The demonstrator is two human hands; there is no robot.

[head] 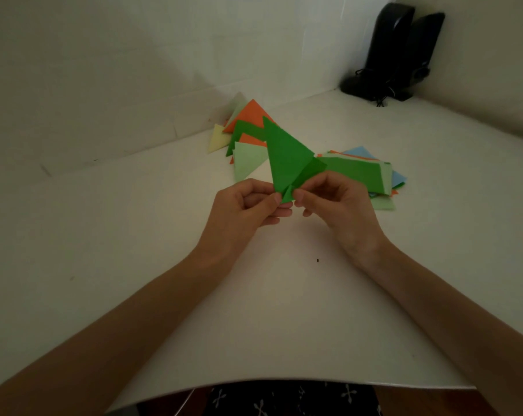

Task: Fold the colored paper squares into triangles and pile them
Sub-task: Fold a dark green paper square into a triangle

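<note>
I hold a dark green paper (pixel 287 159), half folded, up above the white table. My left hand (pixel 248 208) pinches its lower corner from the left. My right hand (pixel 335 202) pinches the same corner from the right. The sheet rises to a point and a flap sticks out to the right. Behind it lies a pile of folded triangles (pixel 245 136) in orange, green, pale green and yellow. To the right lies a stack of flat paper squares (pixel 371 172), green on top with blue and orange edges showing.
The white table (pixel 134 235) sits in a corner between two pale walls. Two black speakers (pixel 395 52) with cables stand at the back right corner. The table's front edge curves close to my body at the bottom.
</note>
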